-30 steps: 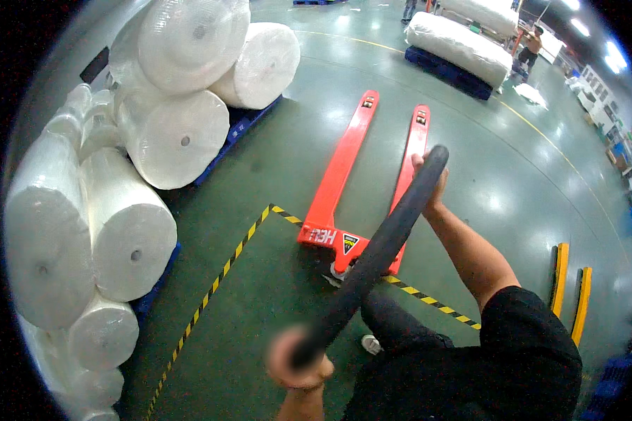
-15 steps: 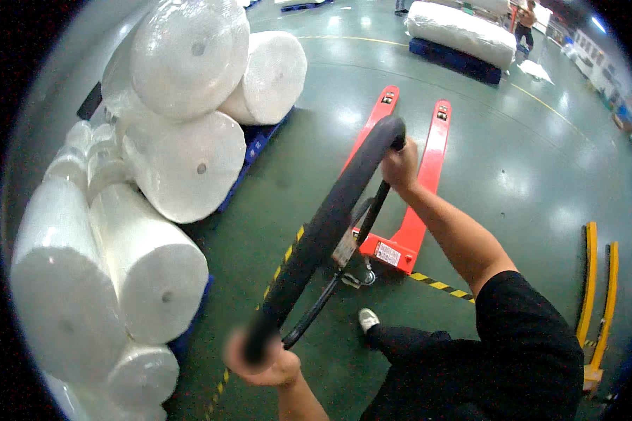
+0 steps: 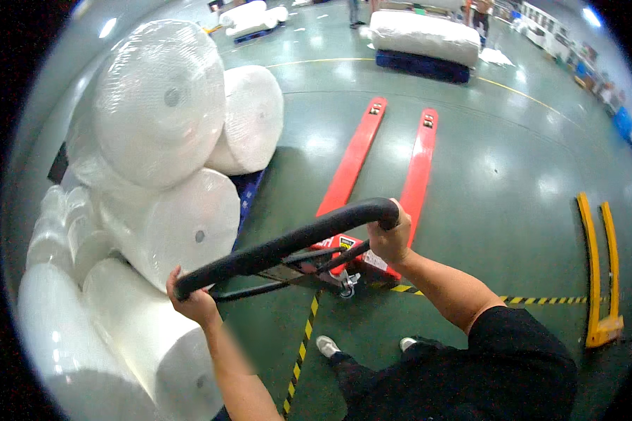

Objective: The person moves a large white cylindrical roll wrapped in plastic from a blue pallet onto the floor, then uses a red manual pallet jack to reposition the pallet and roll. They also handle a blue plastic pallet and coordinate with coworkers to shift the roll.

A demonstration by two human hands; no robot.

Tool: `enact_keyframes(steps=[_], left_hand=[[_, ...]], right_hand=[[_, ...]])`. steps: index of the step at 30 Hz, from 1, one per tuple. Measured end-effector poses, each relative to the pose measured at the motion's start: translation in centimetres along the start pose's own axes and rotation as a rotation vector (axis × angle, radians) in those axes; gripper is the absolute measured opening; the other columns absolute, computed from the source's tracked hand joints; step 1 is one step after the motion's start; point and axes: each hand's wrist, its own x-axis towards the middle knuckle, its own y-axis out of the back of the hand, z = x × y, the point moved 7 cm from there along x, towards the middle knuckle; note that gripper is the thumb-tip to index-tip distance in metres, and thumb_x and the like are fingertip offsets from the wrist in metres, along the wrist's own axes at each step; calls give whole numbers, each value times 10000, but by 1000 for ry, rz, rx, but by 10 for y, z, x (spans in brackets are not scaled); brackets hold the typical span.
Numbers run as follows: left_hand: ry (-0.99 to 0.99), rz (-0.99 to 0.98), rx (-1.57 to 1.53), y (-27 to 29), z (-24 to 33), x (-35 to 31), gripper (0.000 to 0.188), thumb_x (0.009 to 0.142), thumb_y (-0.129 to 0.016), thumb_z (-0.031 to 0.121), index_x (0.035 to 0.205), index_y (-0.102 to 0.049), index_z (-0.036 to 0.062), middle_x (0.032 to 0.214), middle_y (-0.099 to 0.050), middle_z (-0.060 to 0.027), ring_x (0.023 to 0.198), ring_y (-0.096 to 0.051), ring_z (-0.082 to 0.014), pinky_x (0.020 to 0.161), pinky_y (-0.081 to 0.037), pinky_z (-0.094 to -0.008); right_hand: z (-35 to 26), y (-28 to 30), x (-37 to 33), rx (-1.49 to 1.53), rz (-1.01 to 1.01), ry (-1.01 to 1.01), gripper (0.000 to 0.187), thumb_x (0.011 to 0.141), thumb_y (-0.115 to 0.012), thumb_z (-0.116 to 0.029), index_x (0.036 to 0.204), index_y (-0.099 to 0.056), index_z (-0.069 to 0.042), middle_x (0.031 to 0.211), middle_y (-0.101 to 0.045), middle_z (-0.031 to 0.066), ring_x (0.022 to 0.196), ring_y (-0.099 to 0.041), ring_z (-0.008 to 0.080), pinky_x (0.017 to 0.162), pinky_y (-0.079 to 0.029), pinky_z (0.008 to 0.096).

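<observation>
A red pallet jack (image 3: 416, 165) stands on the green floor in front of me, its two forks stretching away and bare. Its black loop handle (image 3: 281, 247) tilts toward me and runs across the middle of the view. My left hand (image 3: 193, 303) is closed around the handle's left end, close to the white rolls. At the right end, my right hand (image 3: 392, 238) grips the bend of the handle, its arm reaching out to the right. Below the handle, a small metal caster (image 3: 347, 286) shows at the jack's base.
Large wrapped white rolls (image 3: 158, 105) are stacked on blue pallets (image 3: 249, 193) at the left. A yellow forked frame (image 3: 602, 274) lies at the right. Black-and-yellow tape (image 3: 303, 351) marks the floor. Far off, a white bundle (image 3: 425, 36) rests on a blue pallet; people stand nearby.
The handle has swung from steep to flatter across the view. My left hand has moved left and up, my right hand down. A second shoe now shows.
</observation>
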Motion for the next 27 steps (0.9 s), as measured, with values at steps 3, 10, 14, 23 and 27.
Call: enact_keyframes(steps=[3,10,14,23,27], left_hand=[[7,-103,-87,-44,-45,61,183,787,-493,29,955,-564,9,702,-527,-40,487,-434,-71,420,-352,-181],[18,-466,-190,-212,-139,175,180,788,-479,4,944,-569,-1,712,-546,-40,535,-483,-78,475,-391,-188],[-72,-606,-324,-291,-154,191,160,797,-491,43,923,-582,4,827,-578,-59,715,-530,-121,679,-434,-228],[-150,-677,-361,-425,-141,188,93,802,-554,76,857,-584,8,841,-596,-57,717,-553,-131,676,-457,-252],[-253,-730,-349,-469,-112,167,446,867,-477,432,925,-564,-2,821,-573,-62,687,-546,-143,642,-461,-260]], right_hand=[[5,-37,9,-50,119,-23,209,749,-641,-205,730,-497,-54,550,-502,75,481,-525,191,470,-411,309],[26,-92,48,-235,253,-70,169,718,-628,-134,697,-483,-50,560,-505,81,499,-539,209,480,-423,311],[36,-91,44,-217,361,-27,139,701,-611,-98,699,-487,-36,567,-502,81,520,-545,199,511,-428,290],[74,-55,97,-387,536,26,165,746,-647,-160,760,-517,-60,571,-542,78,494,-577,221,469,-449,317],[97,-37,110,-333,588,-1,184,749,-645,-179,744,-522,-42,571,-553,79,499,-583,202,473,-454,303]])
